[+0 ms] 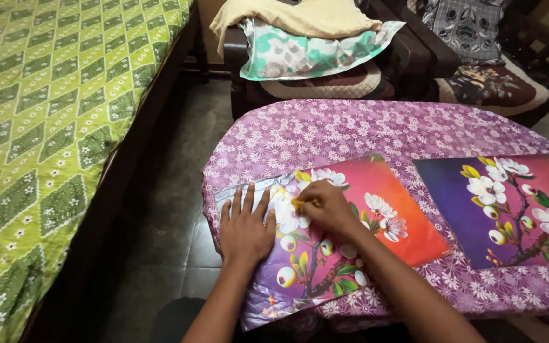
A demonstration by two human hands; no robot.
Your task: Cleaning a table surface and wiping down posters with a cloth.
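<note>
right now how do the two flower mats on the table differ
The near mat lies skewed under both hands, the left hand flat on it, the right hand pinching something small and yellow; the far mat lies untouched. The near mat runs orange to purple; the far mat purple to red. Both show white blossoms.

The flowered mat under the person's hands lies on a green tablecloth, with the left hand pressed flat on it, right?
Not quite: the head view shows the flowered mat lying on a purple flowered tablecloth. Green is the bedspread. The left hand does press flat on it.
</note>
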